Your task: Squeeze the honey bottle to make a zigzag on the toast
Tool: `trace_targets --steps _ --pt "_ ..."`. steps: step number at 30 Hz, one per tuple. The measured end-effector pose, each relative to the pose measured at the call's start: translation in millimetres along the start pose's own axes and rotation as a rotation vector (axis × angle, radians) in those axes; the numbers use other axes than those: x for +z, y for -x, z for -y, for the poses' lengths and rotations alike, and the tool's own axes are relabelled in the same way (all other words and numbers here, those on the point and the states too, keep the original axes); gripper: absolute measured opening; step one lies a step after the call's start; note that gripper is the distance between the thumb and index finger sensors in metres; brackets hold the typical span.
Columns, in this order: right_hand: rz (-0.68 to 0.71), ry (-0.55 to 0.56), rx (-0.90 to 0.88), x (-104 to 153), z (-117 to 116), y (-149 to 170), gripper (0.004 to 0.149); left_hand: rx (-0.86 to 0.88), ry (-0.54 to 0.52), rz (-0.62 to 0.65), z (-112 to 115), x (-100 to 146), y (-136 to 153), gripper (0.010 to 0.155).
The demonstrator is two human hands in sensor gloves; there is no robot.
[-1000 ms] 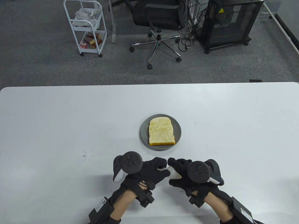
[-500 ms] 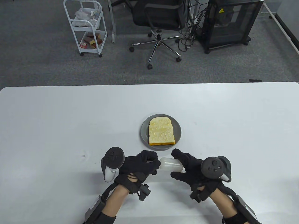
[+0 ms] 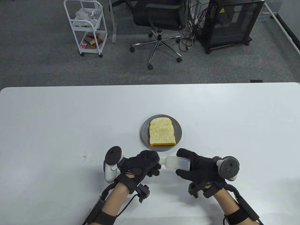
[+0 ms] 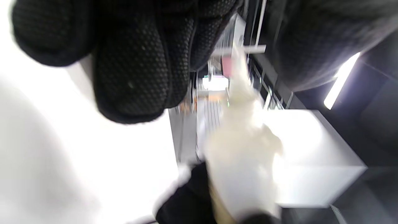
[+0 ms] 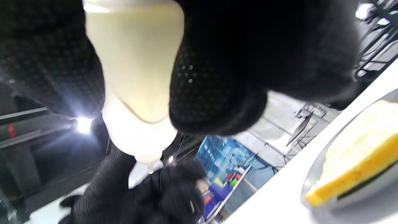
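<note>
Table view: since half a second ago the right hand (image 3: 201,167) has turned the honey bottle (image 3: 177,163) sideways, nozzle toward the left hand (image 3: 138,164), whose closed grip meets its tip. Toast (image 3: 162,134) lies on the grey plate (image 3: 144,136), farther along the desk (image 3: 58,121).

Right wrist view: the grip wraps the bottle, filled with pale honey.

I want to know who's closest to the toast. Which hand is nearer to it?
Roughly a tie; the left hand may be slightly nearer. It sits below the toast, a little left. The right hand, holding the honey bottle, is below and further right.
</note>
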State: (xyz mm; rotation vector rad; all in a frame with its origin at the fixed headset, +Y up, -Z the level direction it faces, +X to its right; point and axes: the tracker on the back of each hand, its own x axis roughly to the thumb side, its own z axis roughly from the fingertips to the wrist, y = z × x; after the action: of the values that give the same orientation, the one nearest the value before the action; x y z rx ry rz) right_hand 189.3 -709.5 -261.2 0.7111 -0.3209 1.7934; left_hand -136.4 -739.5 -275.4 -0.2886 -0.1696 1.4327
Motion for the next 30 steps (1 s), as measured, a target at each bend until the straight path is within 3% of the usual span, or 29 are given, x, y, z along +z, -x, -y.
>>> trace_targets --steps 3,5,7,12,21,30 --pt "-0.037 0.096 -0.032 -1 17 7 0.079 -0.19 -0.214 0.007 -23 4 -8 0.072" --pt "-0.056 0.135 -0.053 -1 27 12 0.078 -0.321 -0.278 -0.031 -32 0 -14 0.066" --pt "-0.084 0.196 -0.076 0 35 17 0.077 -0.456 -0.288 -0.09 -38 -12 -19 0.062" --pt "-0.111 0.225 -0.076 0 45 26 0.074 -0.649 -0.263 -0.246 -37 -52 -14 0.06" --pt "-0.135 0.258 -0.129 -1 53 33 0.072 -0.712 -0.307 -0.428 -33 -113 20 0.062" --pt "-0.162 0.269 -0.147 1 54 42 0.072 -0.715 -0.296 -0.539 -34 -133 31 0.056"
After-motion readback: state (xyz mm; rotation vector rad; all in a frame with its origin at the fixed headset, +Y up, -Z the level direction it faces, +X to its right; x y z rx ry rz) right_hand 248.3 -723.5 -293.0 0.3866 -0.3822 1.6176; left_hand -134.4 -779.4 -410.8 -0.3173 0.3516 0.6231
